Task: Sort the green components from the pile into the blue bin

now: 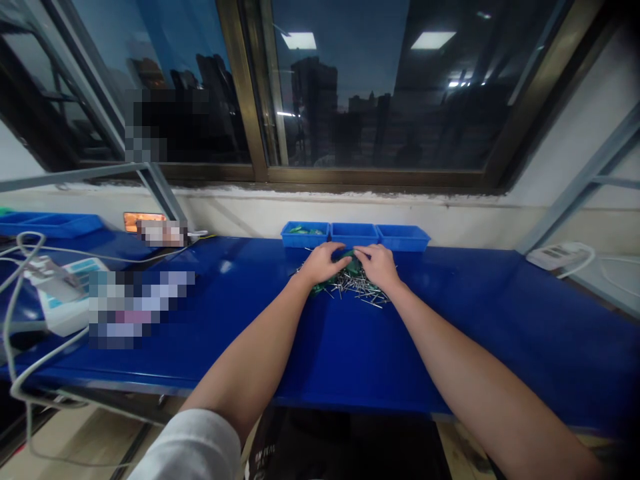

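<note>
A loose heap of thin metal pins [363,288] lies on the blue table, with green pieces [354,264] mixed in. At the heap's left side is my left hand [325,263], its thumb and fingers curved apart around the far part of the pile. My right hand [379,265] rests at the right side, fingers curled toward the green pieces and the fingertips close to those of my left hand. Whether either hand grips any piece is too small to tell. Just behind the hands stand three blue bins [354,233]; the left one holds green pieces.
The blue table [225,287] runs below a window. At the left are a white and teal device [67,293] with cables, a lit phone [143,221] and more blue trays [50,225]. A white power strip [560,255] lies at the right.
</note>
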A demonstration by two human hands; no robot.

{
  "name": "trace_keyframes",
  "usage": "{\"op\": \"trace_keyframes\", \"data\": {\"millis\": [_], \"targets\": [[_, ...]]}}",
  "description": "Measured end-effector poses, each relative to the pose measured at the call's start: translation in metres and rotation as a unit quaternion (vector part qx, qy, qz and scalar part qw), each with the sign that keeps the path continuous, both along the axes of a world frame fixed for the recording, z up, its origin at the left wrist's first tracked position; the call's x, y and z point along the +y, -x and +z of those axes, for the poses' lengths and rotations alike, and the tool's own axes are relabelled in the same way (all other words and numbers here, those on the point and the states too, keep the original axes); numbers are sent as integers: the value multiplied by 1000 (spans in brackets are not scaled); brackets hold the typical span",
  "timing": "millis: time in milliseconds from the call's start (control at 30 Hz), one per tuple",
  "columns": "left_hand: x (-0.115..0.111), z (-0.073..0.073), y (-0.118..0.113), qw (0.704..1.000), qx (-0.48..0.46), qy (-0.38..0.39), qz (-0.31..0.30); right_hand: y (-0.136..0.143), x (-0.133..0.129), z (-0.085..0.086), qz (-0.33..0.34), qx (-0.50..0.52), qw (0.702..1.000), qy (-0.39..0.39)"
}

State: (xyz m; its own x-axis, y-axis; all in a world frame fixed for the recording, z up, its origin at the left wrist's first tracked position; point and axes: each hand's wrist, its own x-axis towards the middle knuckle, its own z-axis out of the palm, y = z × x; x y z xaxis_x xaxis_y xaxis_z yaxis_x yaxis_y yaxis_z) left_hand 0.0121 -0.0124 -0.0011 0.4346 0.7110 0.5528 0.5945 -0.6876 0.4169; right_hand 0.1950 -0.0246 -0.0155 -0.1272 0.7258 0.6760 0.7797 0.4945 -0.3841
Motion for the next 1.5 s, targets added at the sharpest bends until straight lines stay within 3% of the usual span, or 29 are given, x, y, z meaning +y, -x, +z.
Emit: {"op": "trace_keyframes", "data": {"millis": [133, 267, 367, 467, 667, 800, 900, 1000, 1100, 1267, 1400, 1500], "targets": [[0, 3, -2, 999, -32, 0, -1, 3, -3, 7, 31, 91, 995, 5], [2, 2, -6, 989, -117, 88, 0, 5, -3, 9, 53, 157, 985, 57], [4, 1, -11, 950, -234, 197, -68, 6, -2, 7, 61, 191, 974, 100], [7, 1, -13, 919, -280, 256, -106, 7, -1, 4, 57, 209, 968, 126], [12, -1, -10, 945, -277, 169, -52, 7, 0, 1, 133, 251, 942, 181], [10, 1, -9, 952, -262, 140, -74, 3, -1, 5, 115, 213, 966, 92], [8, 3, -7, 970, -229, 72, -42, 2, -3, 8, 105, 201, 973, 40], [9, 2, -6, 977, -206, 43, -16, 4, -3, 7, 127, 209, 969, 38], [11, 1, -5, 976, -213, 51, -19, 6, -2, 4, 132, 237, 960, 64], [10, -3, -7, 961, -232, 147, -43, 6, -2, 4, 92, 242, 962, 87], [6, -2, -9, 955, -247, 157, -45, 7, -3, 5, 90, 239, 963, 84], [6, 0, -8, 957, -251, 147, -6, 7, 0, 3, 77, 249, 963, 73]]}}
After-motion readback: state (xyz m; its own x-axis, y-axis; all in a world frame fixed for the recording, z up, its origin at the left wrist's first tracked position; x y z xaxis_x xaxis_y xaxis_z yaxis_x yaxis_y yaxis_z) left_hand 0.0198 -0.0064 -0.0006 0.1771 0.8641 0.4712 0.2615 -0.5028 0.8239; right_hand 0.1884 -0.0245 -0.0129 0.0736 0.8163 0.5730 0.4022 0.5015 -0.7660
